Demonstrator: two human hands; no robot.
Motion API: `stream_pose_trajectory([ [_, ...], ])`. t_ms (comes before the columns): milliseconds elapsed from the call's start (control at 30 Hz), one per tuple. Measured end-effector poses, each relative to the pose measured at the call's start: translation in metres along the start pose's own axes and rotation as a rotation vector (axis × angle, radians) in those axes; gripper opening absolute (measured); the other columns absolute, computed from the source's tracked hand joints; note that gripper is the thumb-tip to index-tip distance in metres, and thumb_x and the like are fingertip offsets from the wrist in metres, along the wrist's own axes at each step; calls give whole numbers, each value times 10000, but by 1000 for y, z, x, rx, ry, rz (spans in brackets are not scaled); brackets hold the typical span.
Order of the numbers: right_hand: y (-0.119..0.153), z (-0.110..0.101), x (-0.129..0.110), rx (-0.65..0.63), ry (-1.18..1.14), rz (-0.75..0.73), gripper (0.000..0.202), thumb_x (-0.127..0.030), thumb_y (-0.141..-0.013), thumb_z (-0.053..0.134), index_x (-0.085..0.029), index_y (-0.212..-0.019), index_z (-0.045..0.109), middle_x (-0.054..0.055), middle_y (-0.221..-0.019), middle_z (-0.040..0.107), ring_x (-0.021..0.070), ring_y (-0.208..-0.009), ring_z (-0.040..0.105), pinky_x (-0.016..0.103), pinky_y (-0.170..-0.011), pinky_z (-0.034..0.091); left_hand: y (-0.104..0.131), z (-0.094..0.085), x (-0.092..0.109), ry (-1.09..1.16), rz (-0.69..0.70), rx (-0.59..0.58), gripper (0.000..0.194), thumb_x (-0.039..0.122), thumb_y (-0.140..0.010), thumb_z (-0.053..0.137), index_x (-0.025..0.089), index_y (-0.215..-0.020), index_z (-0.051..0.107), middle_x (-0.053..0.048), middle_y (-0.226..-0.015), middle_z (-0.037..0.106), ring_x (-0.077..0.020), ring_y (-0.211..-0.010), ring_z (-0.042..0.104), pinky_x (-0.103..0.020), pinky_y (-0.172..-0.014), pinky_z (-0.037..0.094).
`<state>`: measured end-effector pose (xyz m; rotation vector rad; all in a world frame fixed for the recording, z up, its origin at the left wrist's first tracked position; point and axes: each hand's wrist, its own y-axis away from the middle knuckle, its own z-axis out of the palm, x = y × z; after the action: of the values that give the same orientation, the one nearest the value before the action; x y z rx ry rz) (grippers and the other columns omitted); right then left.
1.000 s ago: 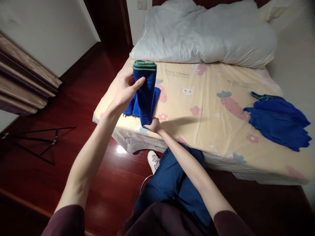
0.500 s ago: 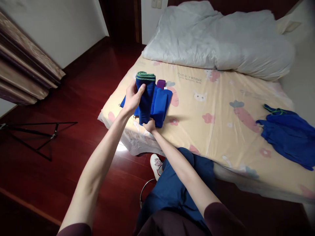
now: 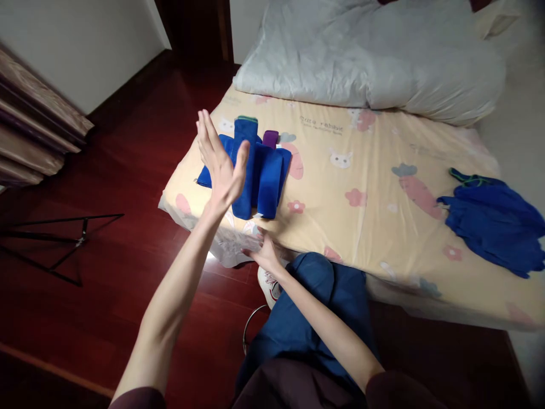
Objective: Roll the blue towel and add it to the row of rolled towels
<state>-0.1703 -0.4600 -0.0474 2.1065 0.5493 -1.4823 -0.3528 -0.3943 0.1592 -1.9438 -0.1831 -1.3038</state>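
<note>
A long folded blue cloth (image 3: 243, 196) with a green-edged end lies on the pile, partly covered by my left hand (image 3: 221, 170). That hand is raised over its left side, fingers stretched out, holding nothing. My right hand (image 3: 266, 253) hangs near the bed's front edge, just below the cloth's near end, its fingers apart. Beneath and beside the long cloth are more folded blue cloths (image 3: 270, 184), one with a small white tag. A folded purple cloth (image 3: 270, 138) pokes out behind them.
The bed (image 3: 332, 210) has a yellow carrot-and-rabbit sheet. A crumpled blue garment (image 3: 494, 221) with green cord lies at the right. A pale quilt (image 3: 340, 57) fills the far end. Black stand legs (image 3: 63, 241) are on the red floor at left, below a curtain (image 3: 38, 125).
Both hands have let go of the folded blue cloth, which now lies on the pile. My left hand has opened out; my right hand has drawn back toward me. The view has shifted slightly.
</note>
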Motion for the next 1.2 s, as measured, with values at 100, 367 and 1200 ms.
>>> stream_pose_trajectory([
  [100,58,-29,13,33,-28,76,580,-319,-763,800,-247,-1319,651,110,-1327,729,327,-1242,697,497,-1070,571,65,25,28,99,0,-50,520,478,-979,664,276,-1448,565,-71,-1656,416,-300,-1649,100,-523,-1360,96],
  [367,148,-107,23,-71,382,-93,177,-181,-863,661,-232,-962,798,87,-1011,821,315,-1056,761,450,-1026,578,227,171,11,43,-59,-1195,260,236,-906,640,260,-1144,742,-129,-1384,672,-342,-1407,528,-515,-1240,353],
  [1200,85,-669,170,1093,502,153,486,-232,-888,568,-174,-1361,663,167,-1459,618,292,-1410,516,518,-1251,356,270,297,14,-809,278,-1067,221,209,-979,483,170,-999,699,-124,-1143,699,-307,-1115,621,-461,-978,502],
])
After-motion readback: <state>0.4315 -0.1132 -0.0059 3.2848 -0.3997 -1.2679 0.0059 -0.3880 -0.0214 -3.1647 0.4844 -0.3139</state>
